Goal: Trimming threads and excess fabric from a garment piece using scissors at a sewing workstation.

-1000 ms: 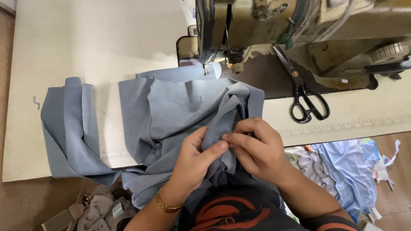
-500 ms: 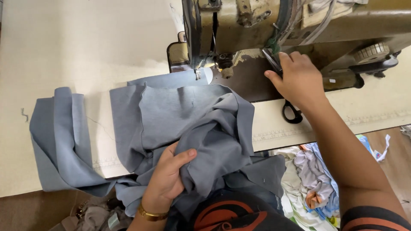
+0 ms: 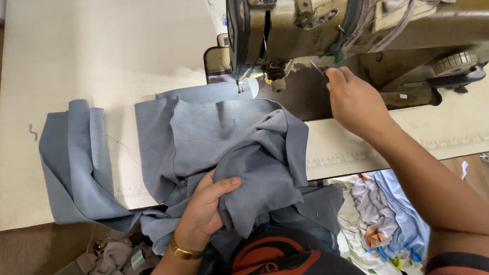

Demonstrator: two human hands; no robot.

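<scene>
Cloth (image 3: 224,137) lay bunched on counter (image 3: 102,51), near edge gripped in left hand (image 3: 206,214), fingers closed on it. Right hand (image 3: 354,102) pinched thin metal tool just past fingertips, by machine (image 3: 305,25). Risk: w/ one-hand hold, cloth could slide off counter.

Right hand (image 3: 356,102) off gray fabric (image 3: 229,137), onto scissors (image 3: 318,69).

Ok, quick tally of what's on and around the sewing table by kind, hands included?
Hands: 2, left hand gripping the cloth, right hand pinching a thin metal tool
Sewing machines: 1
Grey-blue cloth bundles: 1
Thin metal tools: 1
Gold bracelets: 1
Scrap fabric piles: 1, at the right below the table edge
Total: 7
</scene>
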